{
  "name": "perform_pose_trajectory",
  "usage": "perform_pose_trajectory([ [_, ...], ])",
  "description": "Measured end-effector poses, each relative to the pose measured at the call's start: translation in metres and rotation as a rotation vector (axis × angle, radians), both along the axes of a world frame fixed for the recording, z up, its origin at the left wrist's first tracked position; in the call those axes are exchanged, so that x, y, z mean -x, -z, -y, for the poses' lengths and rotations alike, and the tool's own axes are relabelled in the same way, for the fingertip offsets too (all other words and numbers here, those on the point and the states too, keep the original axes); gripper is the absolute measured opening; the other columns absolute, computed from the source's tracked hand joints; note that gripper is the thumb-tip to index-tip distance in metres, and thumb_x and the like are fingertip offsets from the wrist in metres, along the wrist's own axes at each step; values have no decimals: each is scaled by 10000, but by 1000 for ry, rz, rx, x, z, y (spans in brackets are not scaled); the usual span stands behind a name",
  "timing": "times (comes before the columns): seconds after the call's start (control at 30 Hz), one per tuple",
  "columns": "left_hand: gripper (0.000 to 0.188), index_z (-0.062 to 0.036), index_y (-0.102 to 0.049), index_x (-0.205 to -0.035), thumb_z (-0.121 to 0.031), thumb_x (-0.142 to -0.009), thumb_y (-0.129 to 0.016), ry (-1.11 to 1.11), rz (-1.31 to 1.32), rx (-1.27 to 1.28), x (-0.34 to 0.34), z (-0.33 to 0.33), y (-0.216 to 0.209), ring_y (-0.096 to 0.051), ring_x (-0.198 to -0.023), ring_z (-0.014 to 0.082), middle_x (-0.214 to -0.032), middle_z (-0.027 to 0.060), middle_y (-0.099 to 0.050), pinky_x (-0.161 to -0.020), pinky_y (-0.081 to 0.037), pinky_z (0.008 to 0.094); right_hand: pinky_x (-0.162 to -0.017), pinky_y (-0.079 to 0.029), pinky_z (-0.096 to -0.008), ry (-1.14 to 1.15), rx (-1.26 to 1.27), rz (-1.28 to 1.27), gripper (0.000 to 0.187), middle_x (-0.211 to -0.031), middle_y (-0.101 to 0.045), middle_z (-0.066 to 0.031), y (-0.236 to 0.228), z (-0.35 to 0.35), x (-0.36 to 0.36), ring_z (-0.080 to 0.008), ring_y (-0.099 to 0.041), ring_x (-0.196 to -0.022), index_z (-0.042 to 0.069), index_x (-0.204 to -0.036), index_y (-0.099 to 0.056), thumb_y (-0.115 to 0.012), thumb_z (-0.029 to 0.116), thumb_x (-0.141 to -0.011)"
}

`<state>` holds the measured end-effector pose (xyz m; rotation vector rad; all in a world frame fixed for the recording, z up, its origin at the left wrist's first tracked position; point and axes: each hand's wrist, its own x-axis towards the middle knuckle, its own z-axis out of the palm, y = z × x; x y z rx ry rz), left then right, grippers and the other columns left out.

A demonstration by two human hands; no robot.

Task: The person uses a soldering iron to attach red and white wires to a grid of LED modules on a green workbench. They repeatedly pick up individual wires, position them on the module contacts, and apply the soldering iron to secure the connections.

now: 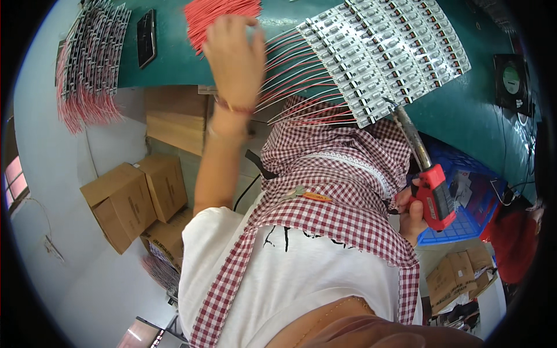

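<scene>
My left hand [235, 64] is over the near end of a pile of loose red wires [223, 14] at the top of the view. Motion blurs its fingers, so I cannot tell whether they grip a wire. My right hand [411, 213] is closed around the handle of a red and black soldering iron [432, 188]. The iron's tip points at the near edge of a panel of small white circuit boards [383, 52], appearing close to it. Red and white wires [301, 75] stick out from the panel's left edge toward my left wrist.
The green table [174, 35] bears a dark phone [147, 37] and a stack of wired boards [96, 58] at left. A black fan-like device [512, 81] stands at right. Below are cardboard boxes [125, 203] and a blue crate [464, 223]. Someone's red clothing [513, 243] shows at right.
</scene>
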<state>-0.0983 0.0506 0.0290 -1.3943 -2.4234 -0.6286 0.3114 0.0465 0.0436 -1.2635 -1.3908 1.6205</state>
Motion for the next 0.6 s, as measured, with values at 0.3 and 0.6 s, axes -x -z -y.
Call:
perform_pose_trajectory([
  [0.3,153,-161,-728,-933,-288,-862,-681,-30,-36,220,112,-33,33,-607,-959,288,-947,45,-667,-809,-451,459,-508,-395,-256,51,-28,-50,638,-670,-515,-46,-1,-7,5,-103,-420,-502,-36,-1232,-485,-653,491,-916],
  [0.6,101,-93,-707,-913,-184,-876,-680,158,-97,-92,97,-30,11,-638,-854,245,-900,68,-677,-767,-484,400,-502,-400,-259,12,-57,-120,594,-641,-507,-47,-3,-19,9,-101,-417,-487,-36,-1222,-488,-640,459,-931],
])
